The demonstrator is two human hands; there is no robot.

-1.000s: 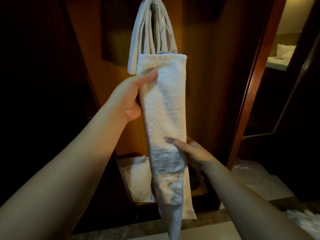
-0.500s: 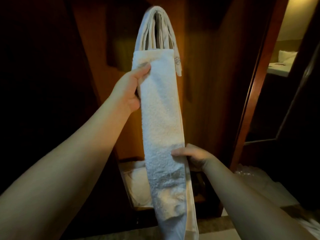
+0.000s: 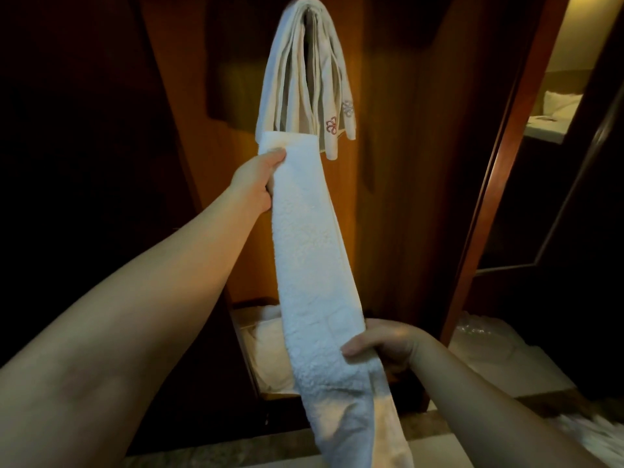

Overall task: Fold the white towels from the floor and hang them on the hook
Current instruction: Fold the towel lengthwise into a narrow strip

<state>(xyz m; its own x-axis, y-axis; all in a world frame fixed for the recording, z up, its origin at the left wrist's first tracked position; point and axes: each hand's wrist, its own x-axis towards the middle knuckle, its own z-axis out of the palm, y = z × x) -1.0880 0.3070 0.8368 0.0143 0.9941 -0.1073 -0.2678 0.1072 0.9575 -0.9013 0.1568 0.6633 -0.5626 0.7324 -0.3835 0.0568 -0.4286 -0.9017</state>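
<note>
Hung towels (image 3: 304, 79) fill the top, right above my towel (image 3: 310, 251), so no gap there. Open air either side of them in front of the wood panel (image 3: 398, 163). Door frame (image 3: 499, 170) blocks further right. Low down, shelf w/ linen (image 3: 266, 346) sits behind my towel.

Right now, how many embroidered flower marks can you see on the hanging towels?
2. A red mark sits on a corner hanging from the hook, and a grey mark sits up and right of it. Folds may hide others.
</note>
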